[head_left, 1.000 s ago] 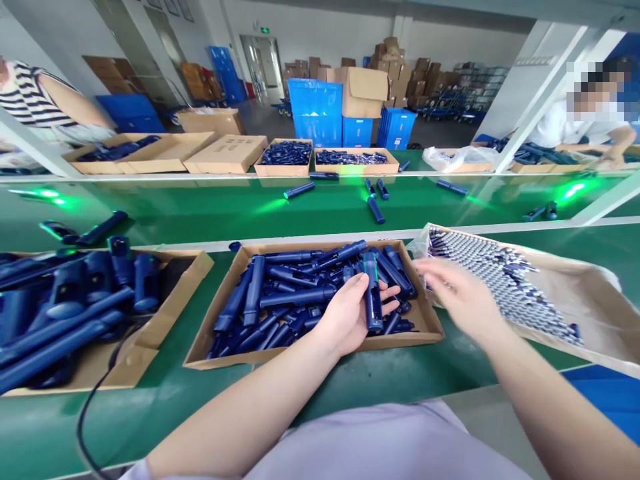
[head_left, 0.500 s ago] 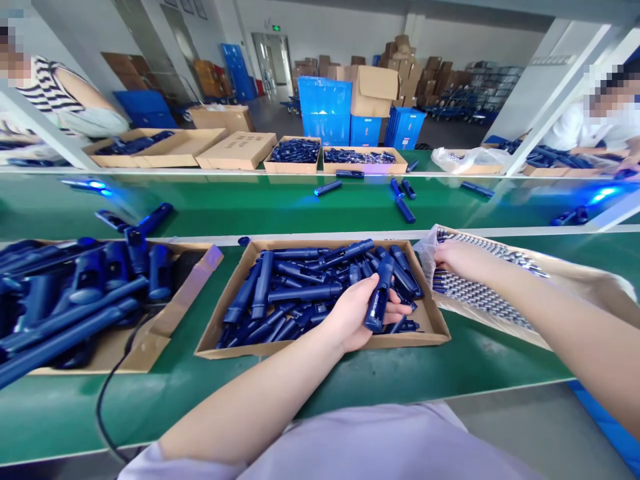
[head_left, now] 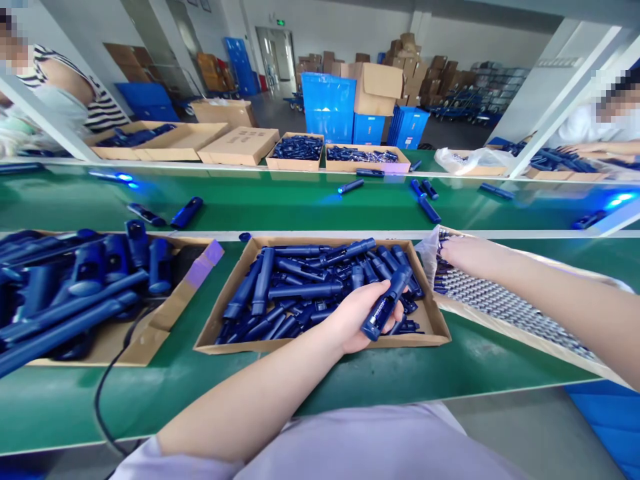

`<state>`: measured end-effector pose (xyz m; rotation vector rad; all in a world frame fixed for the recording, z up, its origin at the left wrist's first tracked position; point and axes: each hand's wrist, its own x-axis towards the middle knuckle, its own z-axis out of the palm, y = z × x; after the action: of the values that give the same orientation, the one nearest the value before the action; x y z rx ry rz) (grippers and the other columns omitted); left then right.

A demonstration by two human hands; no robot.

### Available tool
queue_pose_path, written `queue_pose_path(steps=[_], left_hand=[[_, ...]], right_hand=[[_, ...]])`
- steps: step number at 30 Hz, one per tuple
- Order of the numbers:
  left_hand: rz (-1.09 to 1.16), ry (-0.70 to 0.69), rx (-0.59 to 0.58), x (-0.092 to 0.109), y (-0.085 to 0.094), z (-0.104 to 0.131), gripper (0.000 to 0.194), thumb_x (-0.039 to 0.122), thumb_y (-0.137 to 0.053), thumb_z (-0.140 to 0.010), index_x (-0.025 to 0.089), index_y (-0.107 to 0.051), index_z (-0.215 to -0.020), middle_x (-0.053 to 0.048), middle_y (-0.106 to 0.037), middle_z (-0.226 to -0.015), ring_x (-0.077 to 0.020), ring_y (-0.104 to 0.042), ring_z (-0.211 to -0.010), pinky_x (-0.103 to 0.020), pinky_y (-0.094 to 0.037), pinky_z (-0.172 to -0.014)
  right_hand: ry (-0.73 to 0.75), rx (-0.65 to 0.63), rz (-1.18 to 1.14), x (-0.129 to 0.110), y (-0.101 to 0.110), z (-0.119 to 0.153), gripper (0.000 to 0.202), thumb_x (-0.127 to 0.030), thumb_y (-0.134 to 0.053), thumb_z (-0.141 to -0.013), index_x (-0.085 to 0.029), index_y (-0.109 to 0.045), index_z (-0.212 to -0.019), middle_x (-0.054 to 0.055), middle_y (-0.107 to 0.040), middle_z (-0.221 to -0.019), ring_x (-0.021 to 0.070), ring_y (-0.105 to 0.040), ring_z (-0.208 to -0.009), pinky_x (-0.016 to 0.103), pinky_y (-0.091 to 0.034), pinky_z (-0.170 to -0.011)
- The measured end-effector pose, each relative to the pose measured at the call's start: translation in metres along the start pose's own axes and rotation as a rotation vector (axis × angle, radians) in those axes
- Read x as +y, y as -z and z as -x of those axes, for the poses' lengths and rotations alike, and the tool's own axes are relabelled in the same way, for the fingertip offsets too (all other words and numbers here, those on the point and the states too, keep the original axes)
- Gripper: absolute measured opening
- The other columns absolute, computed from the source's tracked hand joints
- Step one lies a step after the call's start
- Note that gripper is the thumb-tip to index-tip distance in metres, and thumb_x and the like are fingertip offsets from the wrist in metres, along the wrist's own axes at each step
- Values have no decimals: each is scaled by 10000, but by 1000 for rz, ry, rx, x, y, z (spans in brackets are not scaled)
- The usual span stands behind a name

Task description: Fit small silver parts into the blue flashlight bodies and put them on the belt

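Observation:
A dark blue tube-shaped casing with a slot (head_left: 385,305) lies in my left hand (head_left: 357,317), whose fingers wrap round it, over the right part of a cardboard tray (head_left: 435,327) of similar blue casings. To the right, my right hand (head_left: 463,255) reaches into the left end of a plastic-lined box (head_left: 440,301) filled with rows of slim metallic parts (head_left: 493,300). Its fingertips are hidden among the parts, so what they hold cannot be made out.
Another tray (head_left: 163,320) of blue casings stands at the left, with a black cable (head_left: 103,393) beside it. Beyond the trays, a green belt (head_left: 280,203) carries scattered casings. Angled white posts (head_left: 543,127) rise at both sides. Two people sit across.
The casings on the belt have shifted right. My left hand has tilted its casing further to the right. My right hand has moved slightly right within the box.

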<state>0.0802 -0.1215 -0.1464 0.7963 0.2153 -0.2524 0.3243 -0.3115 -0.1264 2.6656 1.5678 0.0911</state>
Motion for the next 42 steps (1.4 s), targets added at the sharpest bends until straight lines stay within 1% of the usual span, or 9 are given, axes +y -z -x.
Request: queue_pose_path(steps=[5, 8, 12, 16, 23, 27, 29, 36, 42], left_hand=[[33, 22, 41, 0, -3, 1, 327, 358, -474, -923, 93, -647, -1007, -74, -614, -633, -95, -488, -444, -184, -347, -421], [32, 57, 85, -2, -4, 0, 296, 353, -488, -919, 103, -644, -942, -64, -597, -613, -95, -493, -446, -180, -357, -415], [59, 68, 140, -4, -6, -2, 227, 312, -555, -890, 138, -564, -745, -6, -525, -557, -85, -476, -434, -179, -375, -404], [66, 93, 191, -6, -6, -4, 221, 283, -548, -891, 141, -546, -721, 13, -491, -542, -79, -464, -413, -177, -363, -378], [48, 188, 253, -5, -9, -1, 214, 298, -523, -909, 137, -575, -778, -8, -535, -573, -85, -495, -431, -166, -362, -372], [27, 239, 263, -1, -10, 1, 257, 337, -495, -925, 107, -609, -926, -50, -575, -593, -95, -514, -450, -157, -354, -376], [23, 259, 256, 0, -9, 1, 274, 336, -493, -927, 91, -610, -963, -52, -574, -599, -92, -516, -455, -152, -355, -378], [-17, 262, 221, -1, -8, 1, 297, 342, -472, -938, 88, -608, -1008, -44, -570, -598, -85, -495, -434, -155, -346, -373], [-25, 258, 198, -1, -8, 1, 306, 350, -448, -947, 94, -614, -959, -30, -560, -570, -79, -470, -415, -160, -344, -376]], right_hand=[[72, 13, 56, -16, 26, 20, 217, -109, -479, -834, -147, -691, -866, 128, -672, -968, 256, -613, -940, 416, -480, -886], [171, 274, -118, -74, 40, 40, 223, -277, -475, -936, -206, -666, -1029, 75, -659, -1058, 210, -605, -992, 360, -496, -904], [434, 330, -267, -154, 36, 58, 260, -214, -415, -971, -232, -637, -1105, 31, -662, -1080, 158, -598, -987, 296, -516, -864], [399, 348, -207, -177, 19, 64, 302, -182, -378, -979, -171, -630, -1145, 63, -660, -1098, 185, -586, -991, 328, -521, -867], [308, 454, -69, -157, 19, 75, 340, -172, -399, -939, -184, -640, -1178, 77, -644, -1177, 226, -580, -1053, 384, -485, -909], [-386, 193, -51, -86, 11, 47, 347, -246, -360, -939, -177, -672, -1076, 94, -648, -1134, 220, -577, -1091, 345, -446, -970], [-527, 56, -45, -53, 1, 27, 301, -272, -419, -906, -170, -701, -934, 112, -674, -1026, 244, -619, -996, 355, -478, -879], [-672, -125, -29, -32, -24, -27, 308, -319, -518, -831, -94, -723, -877, 211, -680, -920, 342, -656, -858, 455, -493, -742], [-428, 70, -67, -49, 7, 11, 265, -309, -501, -899, -161, -697, -999, 115, -642, -1149, 250, -574, -1131, 359, -436, -987]])
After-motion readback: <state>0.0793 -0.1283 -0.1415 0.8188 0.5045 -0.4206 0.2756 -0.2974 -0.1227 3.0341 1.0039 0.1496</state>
